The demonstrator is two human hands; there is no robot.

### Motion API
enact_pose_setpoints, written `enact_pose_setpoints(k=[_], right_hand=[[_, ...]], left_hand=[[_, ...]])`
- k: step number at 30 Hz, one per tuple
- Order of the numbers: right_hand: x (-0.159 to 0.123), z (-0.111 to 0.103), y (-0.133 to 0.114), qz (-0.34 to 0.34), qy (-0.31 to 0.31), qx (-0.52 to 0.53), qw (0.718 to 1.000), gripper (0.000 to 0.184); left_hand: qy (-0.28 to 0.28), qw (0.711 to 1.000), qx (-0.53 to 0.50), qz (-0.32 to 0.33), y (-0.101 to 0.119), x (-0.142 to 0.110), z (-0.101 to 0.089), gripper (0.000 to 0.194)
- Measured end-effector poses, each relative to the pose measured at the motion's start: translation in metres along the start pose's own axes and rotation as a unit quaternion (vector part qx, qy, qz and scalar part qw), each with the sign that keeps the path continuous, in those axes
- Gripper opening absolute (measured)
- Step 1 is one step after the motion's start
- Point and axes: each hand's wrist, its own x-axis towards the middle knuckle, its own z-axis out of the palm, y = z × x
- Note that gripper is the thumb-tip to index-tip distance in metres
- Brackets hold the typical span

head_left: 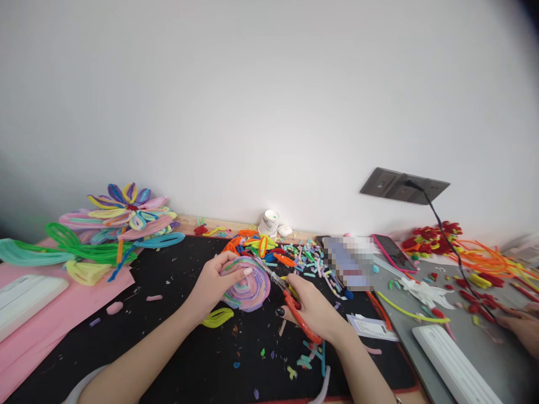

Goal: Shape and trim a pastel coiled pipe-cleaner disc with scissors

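A round coil of pastel pipe cleaners (252, 293), wound as a spiral in pink, purple and green, is held up by my left hand (225, 276), thumb across its face. In my right hand (314, 308) is a pair of scissors (302, 321) with red-orange handles. The blades point up and left, close to the coil's right edge; whether they touch it I cannot tell. Behind the coil lie orange, yellow and blue pipe-cleaner petals (263, 246). A yellow-green looped petal (218, 317) rests below my left hand.
Cut pipe-cleaner bits (309, 258) litter the black mat (168, 314). Pipe-cleaner flowers (130, 210) stand at the left beside pink paper (96, 292). A white cup (269, 223) is by the wall. Phones (393, 252) lie at right, near a black cord (446, 235) and another person's hand (520, 325).
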Motion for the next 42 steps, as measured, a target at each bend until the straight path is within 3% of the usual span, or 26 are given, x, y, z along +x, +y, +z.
enact_pose_setpoints(k=[10, 42], right_hand=[[-0.0019, -0.0014, -0.0027, 0.006, -0.007, 0.021, 1.0, 0.025], [0.0029, -0.0023, 0.0024, -0.019, 0.039, -0.003, 0.999, 0.04]], left_hand=[[0.012, 0.999, -0.032, -0.009, 0.0059, -0.0022, 0.0017, 0.031], [-0.017, 0.998, 0.065, 0.02, 0.0027, 0.0011, -0.0011, 0.021]])
